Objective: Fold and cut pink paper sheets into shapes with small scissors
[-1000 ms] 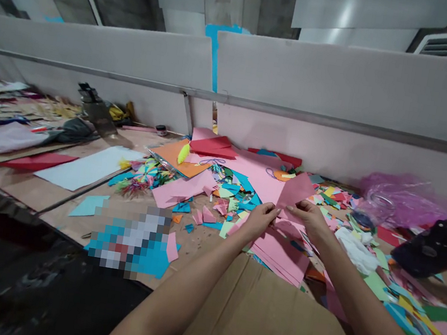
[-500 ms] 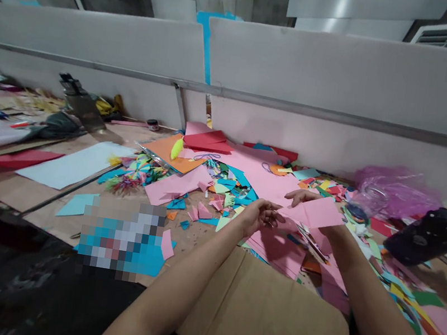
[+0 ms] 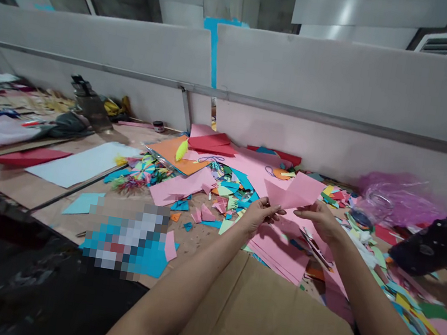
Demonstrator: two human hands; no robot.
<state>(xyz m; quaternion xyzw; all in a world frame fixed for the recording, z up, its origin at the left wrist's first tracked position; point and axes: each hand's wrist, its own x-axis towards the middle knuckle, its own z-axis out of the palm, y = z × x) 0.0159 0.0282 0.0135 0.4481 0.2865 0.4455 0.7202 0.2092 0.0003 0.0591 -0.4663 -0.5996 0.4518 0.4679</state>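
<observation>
Between both hands, above the table, is a creased piece of pink paper [image 3: 298,192] with two flaps standing up in a V. My left hand [image 3: 262,214] pinches its left lower edge. My right hand [image 3: 323,218] grips the right lower edge between thumb and fingers. Beneath the hands lies a stack of pink sheets [image 3: 279,256]. A pair of scissors [image 3: 316,249], partly hidden by my right forearm, rests on the papers there. Closer to me is a brown cardboard sheet [image 3: 271,322].
Coloured paper scraps [image 3: 228,191] cover the table middle. At right are a purple plastic bag [image 3: 404,193] and a black speckled pouch [image 3: 434,246]. A white sheet [image 3: 80,163] lies left, near a grey holder [image 3: 92,110]. A pale partition [image 3: 347,85] runs behind.
The pink paper has turned from lying nearly flat to a V with raised flaps. My right hand has come from behind the paper to its right lower edge.
</observation>
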